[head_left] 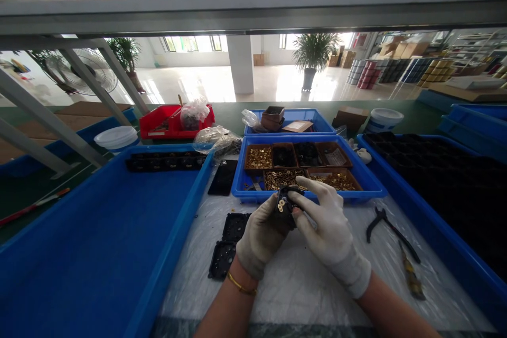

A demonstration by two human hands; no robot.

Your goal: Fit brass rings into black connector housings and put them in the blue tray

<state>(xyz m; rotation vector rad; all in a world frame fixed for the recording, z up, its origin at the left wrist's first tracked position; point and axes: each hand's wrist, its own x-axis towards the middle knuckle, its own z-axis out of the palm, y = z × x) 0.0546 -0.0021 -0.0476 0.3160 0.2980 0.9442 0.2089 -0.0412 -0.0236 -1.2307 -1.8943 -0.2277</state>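
My left hand (261, 237), in a pale glove, is closed around a small black plastic housing (284, 216). Several brass rings (281, 204) show on the face of that housing. Over it, my gloved right hand (327, 224) has its thumb and a finger pressed at the housing's right edge, while another finger stretches out above. Whether a small part sits between those fingertips I cannot make out. Just beyond both hands, a blue tray (245, 195) holds brown boxes of brass washers (259, 158) and black parts. Two black covers (222, 260) lie left of my left hand.
Pliers (390, 229) and a yellow-handled screwdriver (412, 277) lie on the plastic sheet at right. A large blue bin (99, 253) with a row of black parts stands left; another bin (447, 253) of black parts stands right. A dark phone-like slab (223, 177) lies beside the tray. A shelf (253, 13) crosses overhead.
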